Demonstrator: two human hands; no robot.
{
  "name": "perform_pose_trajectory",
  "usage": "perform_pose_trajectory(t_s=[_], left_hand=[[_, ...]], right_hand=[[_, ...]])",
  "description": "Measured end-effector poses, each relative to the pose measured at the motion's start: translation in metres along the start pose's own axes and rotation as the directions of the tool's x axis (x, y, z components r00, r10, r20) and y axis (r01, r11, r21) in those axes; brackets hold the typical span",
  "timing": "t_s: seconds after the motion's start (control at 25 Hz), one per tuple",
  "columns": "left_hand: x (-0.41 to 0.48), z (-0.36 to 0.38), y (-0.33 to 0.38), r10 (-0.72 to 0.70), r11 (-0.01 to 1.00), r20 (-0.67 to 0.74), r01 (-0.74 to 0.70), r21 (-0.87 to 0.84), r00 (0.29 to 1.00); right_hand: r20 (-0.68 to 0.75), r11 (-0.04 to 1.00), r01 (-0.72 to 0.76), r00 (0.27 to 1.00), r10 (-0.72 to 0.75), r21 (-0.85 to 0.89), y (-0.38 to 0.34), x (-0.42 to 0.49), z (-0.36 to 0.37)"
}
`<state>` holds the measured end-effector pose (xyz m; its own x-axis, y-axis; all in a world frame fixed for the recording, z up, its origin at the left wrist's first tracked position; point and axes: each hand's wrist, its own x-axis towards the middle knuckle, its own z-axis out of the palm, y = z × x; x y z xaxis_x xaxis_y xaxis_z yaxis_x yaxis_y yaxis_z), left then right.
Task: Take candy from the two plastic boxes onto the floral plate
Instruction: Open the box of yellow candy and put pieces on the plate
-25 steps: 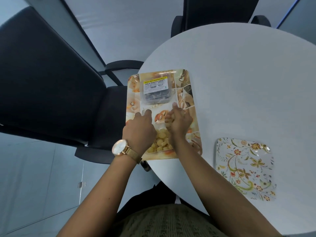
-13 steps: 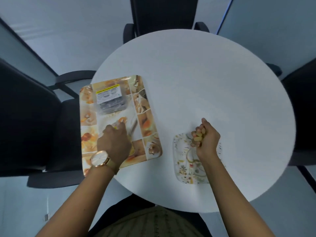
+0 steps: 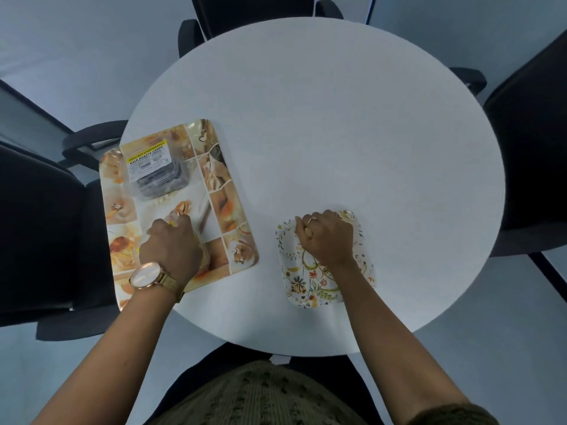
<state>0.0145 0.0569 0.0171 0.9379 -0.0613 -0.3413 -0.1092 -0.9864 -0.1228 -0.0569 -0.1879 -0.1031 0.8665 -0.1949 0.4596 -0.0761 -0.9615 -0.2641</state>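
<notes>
The floral plate lies on the white round table, right of centre near me. My right hand rests low over the plate's far half, fingers curled around yellow candy that barely shows. On a picture-printed tray at the left stand two clear plastic boxes. The far box is lidded, labelled, and holds dark candy. The near box holds yellow candy and is mostly hidden under my left hand, which presses down on it.
The white table stretches wide behind the plate and tray. Black office chairs stand around it: one at the far side, one at the left, one at the right. The tray overhangs the table's left edge.
My right hand carried yellow candy from the near box across to the floral plate and has lowered onto it. My left hand stayed on the near box.
</notes>
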Motion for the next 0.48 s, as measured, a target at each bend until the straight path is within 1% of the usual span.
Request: perform_pose_trajectory(t_s=[0.2, 0.32, 0.4, 0.48], left_hand=[[-0.002, 0.0, 0.009, -0.016, 1.0, 0.02, 0.015, 0.02, 1.0], [-0.002, 0.002, 0.013, -0.029, 0.999, 0.016, 0.029, 0.024, 0.999], [-0.002, 0.007, 0.017, -0.037, 0.998, 0.001, 0.037, 0.059, 0.999], [-0.003, 0.009, 0.021, -0.039, 0.994, 0.031, 0.035, 0.104, 0.999]], right_hand=[[-0.016, 0.994, 0.108, 0.994, -0.109, -0.023, 0.001, -0.006, 0.006], [0.015, 0.989, 0.127, 0.992, -0.126, -0.073, 0.001, -0.008, 0.005], [0.028, 0.986, 0.129, 0.992, -0.127, -0.108, -0.002, -0.008, 0.003], [0.029, 0.983, 0.136, 0.991, -0.133, -0.123, -0.003, -0.008, 0.001]])
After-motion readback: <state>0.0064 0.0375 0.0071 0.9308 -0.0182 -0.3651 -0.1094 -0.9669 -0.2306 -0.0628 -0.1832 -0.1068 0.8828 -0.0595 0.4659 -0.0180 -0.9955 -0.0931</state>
